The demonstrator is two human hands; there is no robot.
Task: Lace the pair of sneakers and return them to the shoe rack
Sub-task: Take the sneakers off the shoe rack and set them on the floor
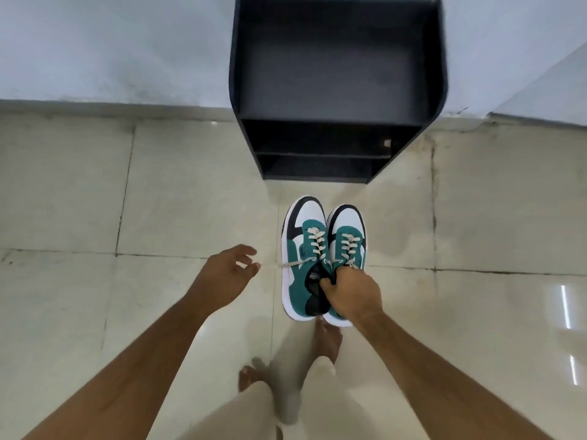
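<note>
1. pair of sneakers (pixel 322 249), teal, white and black, laced, side by side and held above the tiled floor (pixel 158 201).
2. right hand (pixel 352 292) clamps both collars together.
3. left hand (pixel 227 271) pinches a loose lace end (pixel 287 264), fingers half spread.
4. black shoe rack (pixel 336 90) just ahead.

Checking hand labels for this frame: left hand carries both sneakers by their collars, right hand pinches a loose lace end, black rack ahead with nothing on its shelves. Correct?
Hands are swapped. The head view shows the right hand carrying both sneakers by their collars, while the left hand pinches the loose lace end. The black rack ahead does look bare on its shelves.
</note>
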